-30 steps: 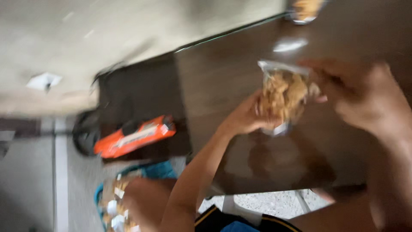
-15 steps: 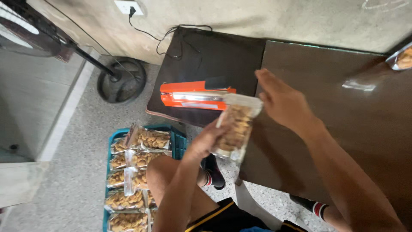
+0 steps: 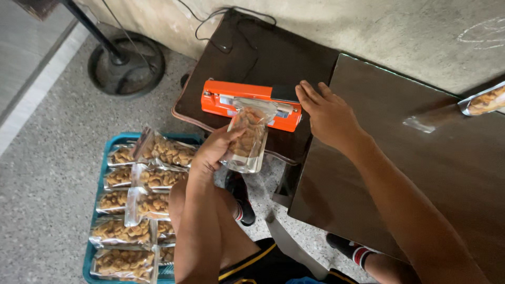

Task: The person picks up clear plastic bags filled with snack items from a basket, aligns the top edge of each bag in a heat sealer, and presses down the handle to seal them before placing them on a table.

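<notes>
On the dark side table (image 3: 294, 58), the orange heat sealer (image 3: 221, 100) has the clear snack pouch's (image 3: 247, 141) mouth laid in it, so sealing looks in hand, calling for a firm press; the right hand (image 3: 329, 115) rests fingers together on the sealer's handle, the left hand (image 3: 213, 152) pinches the pouch's side.

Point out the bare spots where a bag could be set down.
Free: the brown tabletop between the right hand and the bag at its far edge. Crowded: the blue tray of filled bags, and the orange sealer, where the left hand holds a bag.
</notes>
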